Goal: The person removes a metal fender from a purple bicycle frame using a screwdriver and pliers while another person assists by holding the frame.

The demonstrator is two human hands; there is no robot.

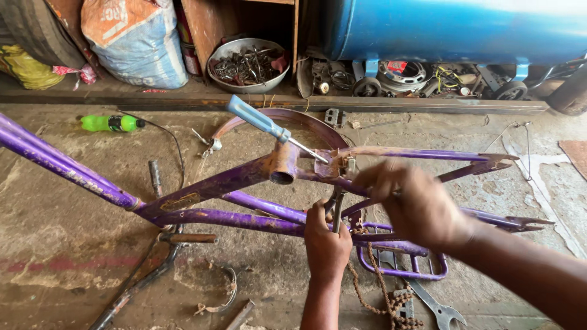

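A purple, rusty bicycle frame (202,189) lies upside down across the concrete floor. My left hand (326,238) is closed around a thin metal tool (338,211) held upright under the frame's rear bridge (339,164). My right hand (416,205), blurred, is closed on something thin at that same bracket; what it holds is not clear. A blue-handled screwdriver (260,120) rests on the frame, its tip pointing toward the bracket.
A rusty chain (379,287) and a wrench (434,305) lie on the floor by a purple rack (403,264). A green bottle (110,123) lies at left, a mudguard (287,116) behind the frame. A metal bowl of parts (247,64), a sack (137,40) and a blue tank (452,27) line the back.
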